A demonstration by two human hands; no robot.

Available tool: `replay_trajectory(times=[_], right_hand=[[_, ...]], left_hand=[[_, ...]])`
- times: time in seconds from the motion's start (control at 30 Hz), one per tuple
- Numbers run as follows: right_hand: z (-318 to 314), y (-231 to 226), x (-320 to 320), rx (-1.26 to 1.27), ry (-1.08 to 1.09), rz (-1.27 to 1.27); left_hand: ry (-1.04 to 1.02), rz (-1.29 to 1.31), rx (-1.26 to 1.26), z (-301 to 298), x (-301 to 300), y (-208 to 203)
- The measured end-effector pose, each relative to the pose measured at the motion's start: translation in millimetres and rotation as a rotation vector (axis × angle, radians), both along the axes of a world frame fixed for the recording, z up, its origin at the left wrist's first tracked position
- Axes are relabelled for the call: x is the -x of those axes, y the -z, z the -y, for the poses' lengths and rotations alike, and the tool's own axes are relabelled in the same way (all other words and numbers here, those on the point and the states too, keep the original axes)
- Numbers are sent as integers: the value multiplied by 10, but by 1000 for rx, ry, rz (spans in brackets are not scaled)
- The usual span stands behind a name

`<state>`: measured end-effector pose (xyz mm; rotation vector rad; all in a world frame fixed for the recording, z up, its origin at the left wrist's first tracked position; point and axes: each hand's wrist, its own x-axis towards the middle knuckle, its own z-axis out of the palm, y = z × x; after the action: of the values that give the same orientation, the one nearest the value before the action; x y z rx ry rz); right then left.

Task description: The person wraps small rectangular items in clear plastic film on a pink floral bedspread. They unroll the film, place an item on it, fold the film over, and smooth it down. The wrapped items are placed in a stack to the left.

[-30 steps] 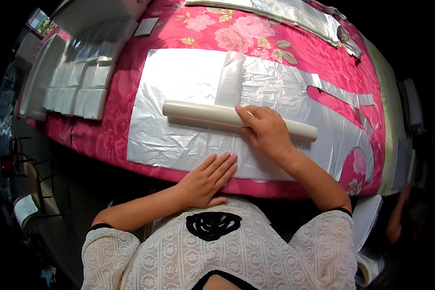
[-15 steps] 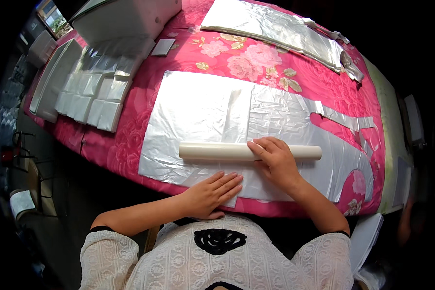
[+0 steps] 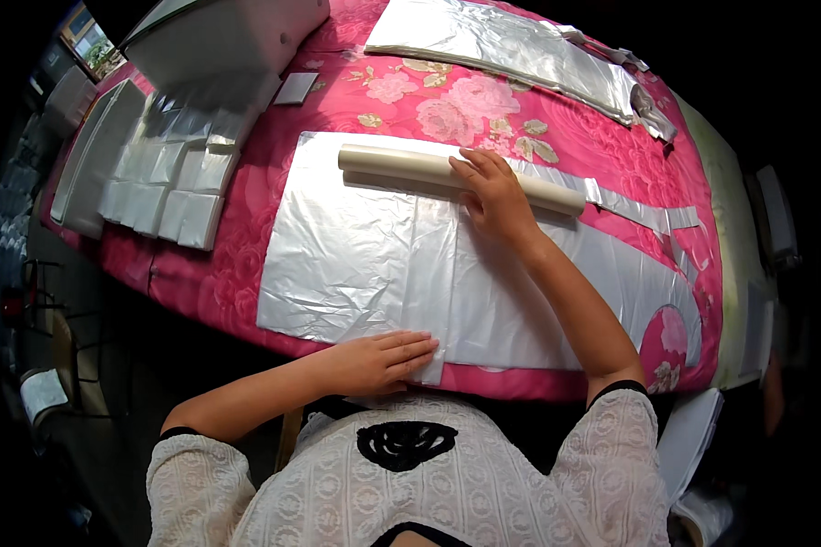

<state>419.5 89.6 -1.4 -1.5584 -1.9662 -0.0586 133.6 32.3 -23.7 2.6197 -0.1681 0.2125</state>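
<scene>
Head view, and from where I sit the white tube (image 3: 392, 165) has just travelled: half a second ago it lay across the near part of the silvery plastic bag (image 3: 337, 255), and now it lies along the far edge, slightly slanted. Where it has passed, the bag's right part looks flatter, its creases mostly gone; the left part keeps some fine wrinkles, so I judge the smoothing uneven so far. I see the right hand (image 3: 495, 190) on top of the tube, fingers loosely spread and bent over it, not wrapped around. The left hand (image 3: 383, 358) lies flat on the bag's near edge, fingers together, about where it was. The hands are well apart. Farther out on the pink cloth-covered counter (image 3: 219, 305), I have a stack of silvery bags (image 3: 502, 59) beyond the tube, and small clear packs (image 3: 192, 217) to the left, beside a white tray (image 3: 91, 173) and a big pale box (image 3: 233, 41)
</scene>
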Motion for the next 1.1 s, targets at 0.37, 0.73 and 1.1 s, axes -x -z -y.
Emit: replay_trajectory(times=[0.37,0.73,1.1], right_hand=[[1145,-33,434,292,-425,-105],[1103,106,546,84,-202,-42],[733,-115,477,676,226,-674]], left_hand=[[-36,181,-1,-87,4,-49],[-315,87,-174,-419,-190,-114],[-883,227,667,-462,-481,-222]])
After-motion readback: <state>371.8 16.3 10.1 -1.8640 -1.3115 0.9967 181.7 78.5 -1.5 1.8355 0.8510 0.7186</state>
